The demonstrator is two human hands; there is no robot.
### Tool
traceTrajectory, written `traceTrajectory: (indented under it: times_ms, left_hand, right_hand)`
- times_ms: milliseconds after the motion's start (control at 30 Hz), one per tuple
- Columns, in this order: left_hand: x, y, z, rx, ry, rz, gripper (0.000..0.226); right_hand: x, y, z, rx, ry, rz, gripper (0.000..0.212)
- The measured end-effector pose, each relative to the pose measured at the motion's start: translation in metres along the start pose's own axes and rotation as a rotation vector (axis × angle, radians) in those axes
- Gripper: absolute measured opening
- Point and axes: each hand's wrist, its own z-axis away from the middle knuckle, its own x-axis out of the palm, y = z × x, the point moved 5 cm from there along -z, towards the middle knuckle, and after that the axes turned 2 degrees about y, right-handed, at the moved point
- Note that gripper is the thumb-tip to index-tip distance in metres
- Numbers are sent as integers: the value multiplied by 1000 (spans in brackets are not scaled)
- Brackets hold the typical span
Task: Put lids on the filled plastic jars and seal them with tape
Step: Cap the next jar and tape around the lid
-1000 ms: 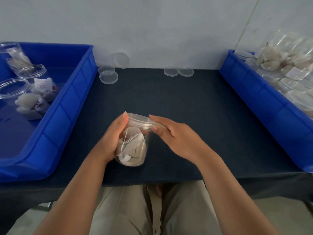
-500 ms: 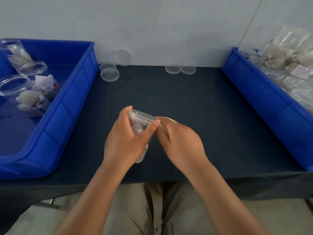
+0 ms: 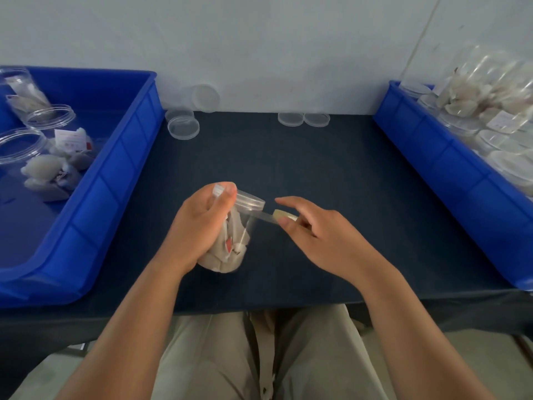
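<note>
Left hand: the left hand (image 3: 199,226) grips the jar (image 3: 240,241) from its left side, fingers curled round the clear wall, thumb laid up against the edge of the lid (image 3: 250,199).
Right hand: the right hand (image 3: 326,235) pinches a tape roll (image 3: 285,215) between thumb and curled fingers – the forefinger stretches out straight above it.
Tape: a clear strip (image 3: 264,218) runs taut from the roll to the jar wall, meeting it just below the lid.
Jar, look: transparent plastic, round, with a shallow clear lid seated on top; it tilts, lid end leaning away and to the right.
Jar, contents: pale off-white soft pieces packed toward the base, with a small red mark and a thin white string showing through the wall.
Jar, place: near the front middle of the desk (image 3: 331,168), between the two hands; whether its base touches the dark cover I cannot tell.
Loose lids: one (image 3: 183,128) lies by the left bin's far corner, one (image 3: 205,98) leans at the wall behind it, and a pair (image 3: 290,119) lies side by side at the back edge.
Left bin: a blue bin (image 3: 115,183) holds open jars (image 3: 20,145) without lids – pale contents inside.
Right bin: a blue bin (image 3: 432,157) holds lidded jars (image 3: 496,142), with more piled on top.
</note>
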Motion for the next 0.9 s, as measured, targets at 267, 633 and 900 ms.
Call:
traceTrajectory:
  times_ms: [267,633,900]
  left_hand:
    - [-1,-15,-4,18,-205,216,58]
    - [-20,0,1,204,137,31,50]
    - [7,8,29,159,239,-176,93]
  right_hand:
    - [7,-10,-10,-39,-17,4,56]
    - [14,-34,1,-26,159,67,60]
    - [17,-53,13,-44,230,194,57]
